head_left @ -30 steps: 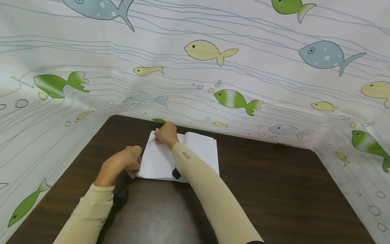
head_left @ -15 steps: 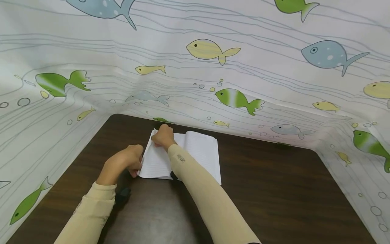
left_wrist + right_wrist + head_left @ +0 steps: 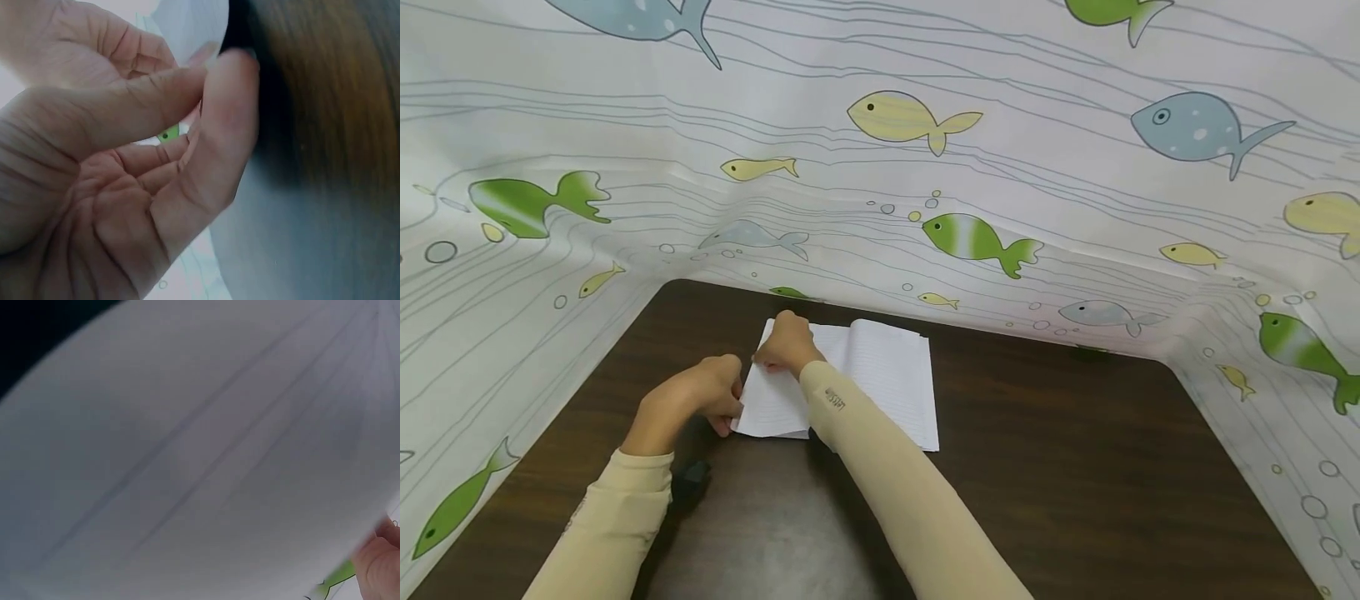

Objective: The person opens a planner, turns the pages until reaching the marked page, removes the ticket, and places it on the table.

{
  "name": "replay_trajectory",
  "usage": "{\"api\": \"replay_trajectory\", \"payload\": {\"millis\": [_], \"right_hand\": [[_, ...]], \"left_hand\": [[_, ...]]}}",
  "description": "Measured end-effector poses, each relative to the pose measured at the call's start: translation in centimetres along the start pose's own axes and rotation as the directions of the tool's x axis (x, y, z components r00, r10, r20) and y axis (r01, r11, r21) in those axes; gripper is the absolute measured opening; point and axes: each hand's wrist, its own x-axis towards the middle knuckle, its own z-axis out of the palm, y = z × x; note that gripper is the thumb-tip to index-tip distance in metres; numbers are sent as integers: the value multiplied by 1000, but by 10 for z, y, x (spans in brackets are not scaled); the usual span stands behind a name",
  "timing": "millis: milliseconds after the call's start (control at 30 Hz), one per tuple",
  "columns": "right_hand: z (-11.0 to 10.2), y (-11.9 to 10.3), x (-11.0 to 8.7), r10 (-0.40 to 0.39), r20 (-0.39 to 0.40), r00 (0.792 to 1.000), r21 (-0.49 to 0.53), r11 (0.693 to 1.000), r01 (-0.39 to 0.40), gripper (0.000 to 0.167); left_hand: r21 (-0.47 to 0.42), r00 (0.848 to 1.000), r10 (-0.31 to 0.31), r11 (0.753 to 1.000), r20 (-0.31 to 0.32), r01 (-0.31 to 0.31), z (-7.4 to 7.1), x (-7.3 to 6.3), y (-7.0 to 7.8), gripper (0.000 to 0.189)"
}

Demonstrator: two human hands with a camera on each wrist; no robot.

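Note:
An open notebook [image 3: 891, 379] with white lined pages lies near the far edge of the table. My left hand [image 3: 707, 393] pinches the near left corner of its left page [image 3: 771, 408]; in the left wrist view, thumb and index finger meet at the sheet's edge [image 3: 195, 28]. At the left edge of the same page, farther from me, my right hand [image 3: 786, 343] holds the paper with curled fingers, its fingertips partly hidden. The right wrist view is mostly filled by a blurred lined page [image 3: 206, 450], with part of a hand [image 3: 380, 565] at lower right.
The dark wooden table [image 3: 1060, 450] extends to the right and toward me. White sheeting [image 3: 820, 208] printed with fish stands along its back and sides. A small black object [image 3: 691, 481] is at my left wrist.
My right hand has slid from the far left corner of the page down along its left edge, toward my left hand. The left hand stays at the near corner.

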Motion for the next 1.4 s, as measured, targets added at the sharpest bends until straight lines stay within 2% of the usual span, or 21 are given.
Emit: {"api": "replay_trajectory", "payload": {"millis": [67,167,233,333,500,633,667,900,933,1033,1167,1267,1400], "right_hand": [[9,2,7,-8,-19,1000,-48,999,7,45],[10,-1,5,-4,-18,1000,-54,999,3,51],[9,-3,1,-5,-25,1000,-65,998,4,50],[1,-10,-14,-12,-36,999,-104,995,8,47],[-17,-23,-47,-20,-32,999,-126,992,16,41],[-23,-25,-57,-46,-23,999,-146,988,42,39],[-23,-25,-57,-54,-15,998,-155,987,51,38],[4,-3,-7,-98,-2,995,-207,974,96,30],[3,-3,-6,-94,7,996,-214,972,94,30],[-9,-9,-24,-99,27,995,-225,969,103,32],[-33,-20,-66,-127,28,992,-265,956,130,36],[-39,-18,-80,-179,12,984,-327,929,174,32],[-46,-11,-87,-232,25,972,-377,899,224,30]], "left_hand": [[-28,1000,18,999,20,-17,-1,0,-3,13],[-93,997,61,994,55,-56,-4,-1,-7,8],[-144,994,83,987,74,-72,-6,-2,-9,11],[-165,993,88,984,79,-74,-7,-2,-10,18],[-68,999,35,997,13,-34,-1,0,-6,20],[25,999,7,1000,-36,-6,4,0,2,25],[43,999,3,999,-43,-1,5,0,4,26],[121,999,-7,993,-47,12,7,3,13,23],[127,999,-7,992,-46,13,7,4,13,23],[123,999,-16,992,-45,22,5,3,13,25],[120,999,-25,992,-35,29,5,4,11,26],[108,999,-40,993,-37,44,6,6,12,25],[103,998,-39,994,-45,44,7,7,10,27]]}}
